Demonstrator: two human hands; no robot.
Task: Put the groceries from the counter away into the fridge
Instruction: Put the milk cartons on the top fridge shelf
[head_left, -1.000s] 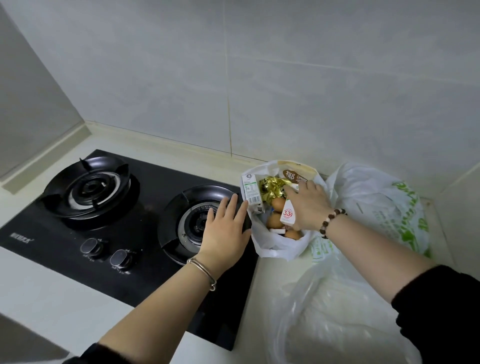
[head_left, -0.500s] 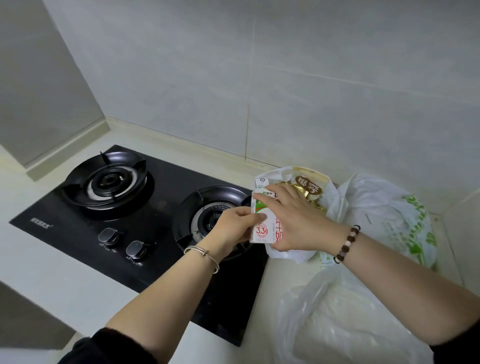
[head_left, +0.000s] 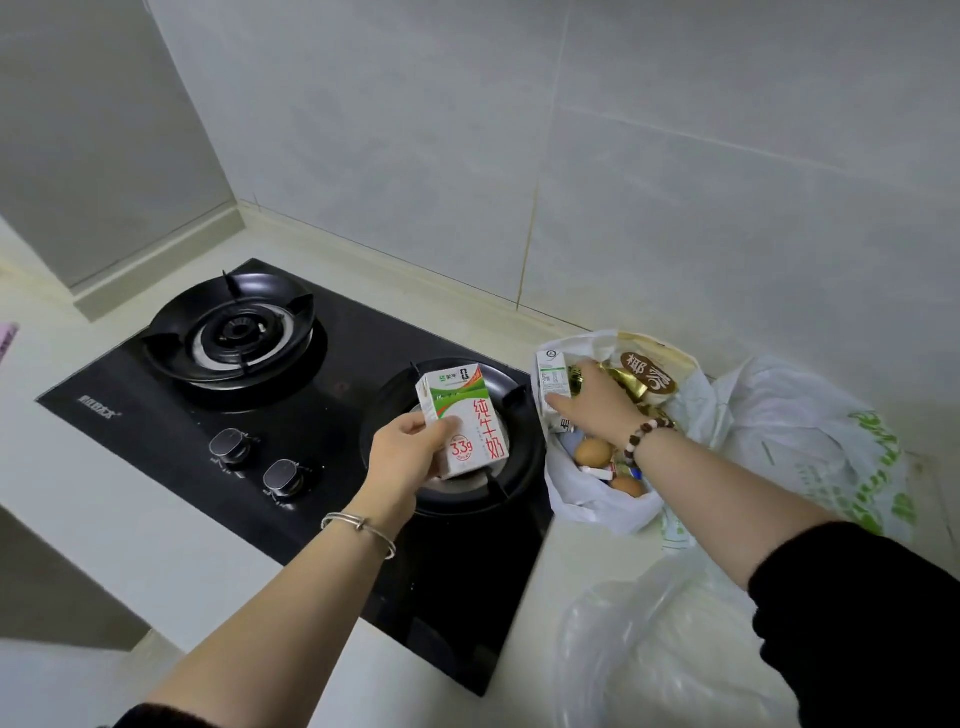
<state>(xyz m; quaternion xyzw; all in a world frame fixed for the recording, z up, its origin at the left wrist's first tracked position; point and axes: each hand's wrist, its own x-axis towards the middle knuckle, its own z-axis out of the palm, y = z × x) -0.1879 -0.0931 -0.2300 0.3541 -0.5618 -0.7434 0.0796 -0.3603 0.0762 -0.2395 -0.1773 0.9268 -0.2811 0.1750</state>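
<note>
My left hand (head_left: 405, 457) grips a small white, green and red milk carton (head_left: 465, 421) and holds it above the right burner of the stove. My right hand (head_left: 597, 410) reaches into an open white plastic bag (head_left: 587, 493) on the counter and closes its fingers on a second milk carton (head_left: 551, 387) standing at the bag's left edge. Inside the bag lie brown eggs (head_left: 593, 451), gold-wrapped items (head_left: 631, 384) and a packet with a brown label (head_left: 649, 379). The fridge is out of view.
A black two-burner gas stove (head_left: 171, 415) with two knobs fills the counter's left. A white and green plastic bag (head_left: 831, 452) lies behind the grocery bag, and a clear plastic bag (head_left: 660, 644) lies in front. Tiled walls enclose the corner.
The milk carton passed from my right hand to my left, which carried it left over the burner. My right hand went back into the bag and took hold of the second carton.
</note>
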